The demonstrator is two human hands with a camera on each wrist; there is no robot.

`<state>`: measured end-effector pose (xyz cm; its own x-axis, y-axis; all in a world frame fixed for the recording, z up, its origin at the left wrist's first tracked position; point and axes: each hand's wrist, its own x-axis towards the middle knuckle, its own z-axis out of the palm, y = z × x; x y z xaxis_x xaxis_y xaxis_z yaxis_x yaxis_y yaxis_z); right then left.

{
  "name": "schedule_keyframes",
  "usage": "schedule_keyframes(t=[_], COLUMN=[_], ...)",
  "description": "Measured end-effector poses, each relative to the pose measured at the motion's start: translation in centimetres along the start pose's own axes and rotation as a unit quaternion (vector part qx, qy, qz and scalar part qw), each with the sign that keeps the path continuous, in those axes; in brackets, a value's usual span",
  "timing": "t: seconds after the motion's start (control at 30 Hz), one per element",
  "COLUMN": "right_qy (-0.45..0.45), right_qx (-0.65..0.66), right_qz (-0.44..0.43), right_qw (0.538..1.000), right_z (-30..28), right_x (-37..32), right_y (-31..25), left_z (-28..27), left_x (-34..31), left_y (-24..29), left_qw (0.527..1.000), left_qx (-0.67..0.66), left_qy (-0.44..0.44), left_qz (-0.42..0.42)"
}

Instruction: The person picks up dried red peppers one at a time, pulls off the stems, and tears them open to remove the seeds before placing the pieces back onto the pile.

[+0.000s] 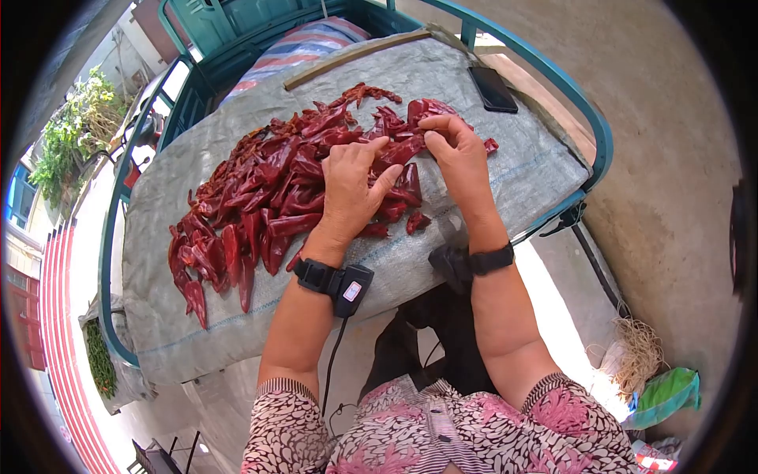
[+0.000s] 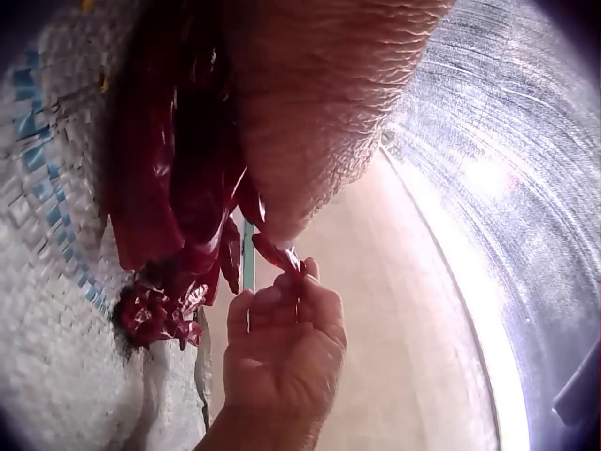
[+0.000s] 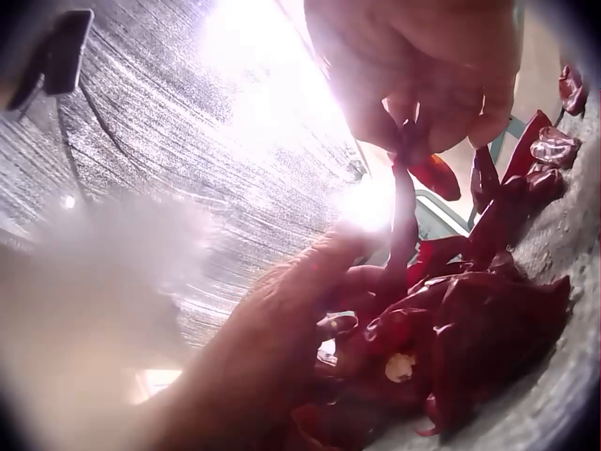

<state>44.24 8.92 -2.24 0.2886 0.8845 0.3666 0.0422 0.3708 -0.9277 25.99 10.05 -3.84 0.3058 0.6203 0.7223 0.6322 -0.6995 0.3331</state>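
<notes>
A heap of dried red chili peppers (image 1: 272, 182), glossy and wrinkled, lies on a grey woven sheet (image 1: 505, 170). My left hand (image 1: 350, 186) is over the heap's right side, back up, with thumb and forefinger around a long chili pepper (image 3: 404, 211). To its right, my right hand (image 1: 462, 162) is bent inward, its thumb and fingertips pinching the upper end of that pepper. From the left wrist, the pepper's tip (image 2: 282, 254) shows between my left thumb (image 2: 310, 122) and the right hand's fingers. The left palm is hidden.
A black phone (image 1: 493, 89) lies on the sheet at the far right. Behind the heap are a wooden stick (image 1: 355, 59) and a striped bag (image 1: 300, 49). The cart's teal rail (image 1: 545, 59) curves around the sheet. Loose pepper pieces (image 1: 417, 222) lie near the front.
</notes>
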Motion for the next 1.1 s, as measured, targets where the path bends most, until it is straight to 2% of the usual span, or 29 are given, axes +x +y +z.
schedule_keyframes(t=[0.13, 0.23, 0.33, 0.43, 0.53, 0.63, 0.73, 0.83, 0.87, 0.9, 0.93, 1.03, 1.1], right_qy=[-0.02, -0.006, 0.036, 0.093, 0.072, 0.047, 0.021, 0.011, 0.027, 0.043, 0.058, -0.016, -0.039], right_qx=[0.123, 0.154, 0.105, 0.084, 0.033, 0.036, 0.051, 0.015, -0.102, -0.218, -0.329, -0.117, -0.004], right_qz=[0.018, 0.004, -0.024, -0.052, -0.041, -0.032, -0.007, -0.046, -0.127, -0.205, -0.279, -0.133, -0.057], right_qw=[0.992, 0.988, 0.994, 0.991, 0.996, 0.998, 0.998, 0.999, 0.986, 0.953, 0.9, 0.984, 0.998], right_z=[0.1, 0.4, 0.8, 0.8, 0.4, 0.5, 0.6, 0.7, 0.4, 0.4, 0.3, 1.1, 1.1], right_x=[0.0, 0.0, -0.1, 0.3, 0.4, 0.5, 0.2, 0.6, 0.6, 0.6, 0.5, -0.4, -0.3], right_y=[-0.4, -0.4, -0.1, 0.7, 0.5, 0.8, 0.3, 1.6, 1.9, 1.2, 0.7, 0.1, -0.2], left_z=[0.2, -0.1, 0.2, 0.0, 0.2, 0.4, 0.2, 0.3, 0.5, 0.6, 0.8, 0.3, -0.2], left_x=[-0.2, -0.2, -0.1, 0.0, 0.1, 0.0, -0.1, -0.1, -0.2, -0.2, -0.3, -0.2, 0.0], left_y=[-0.3, -0.2, -0.8, -0.4, -0.7, -1.1, -0.9, -0.6, -1.0, -1.4, -1.7, -0.8, -0.2], left_qw=[1.0, 0.999, 0.998, 0.986, 0.984, 0.986, 0.975, 0.946, 0.955, 0.963, 0.97, 0.978, 0.978], left_qx=[-0.007, -0.021, -0.064, -0.111, -0.103, -0.058, -0.1, -0.206, -0.185, -0.163, -0.142, -0.149, -0.173], left_qy=[-0.014, -0.044, 0.025, 0.085, 0.122, 0.133, 0.128, 0.148, 0.14, 0.132, 0.124, 0.096, 0.064], left_qz=[0.008, -0.018, -0.017, -0.092, -0.08, -0.081, -0.153, -0.201, -0.185, -0.169, -0.152, -0.114, -0.099])
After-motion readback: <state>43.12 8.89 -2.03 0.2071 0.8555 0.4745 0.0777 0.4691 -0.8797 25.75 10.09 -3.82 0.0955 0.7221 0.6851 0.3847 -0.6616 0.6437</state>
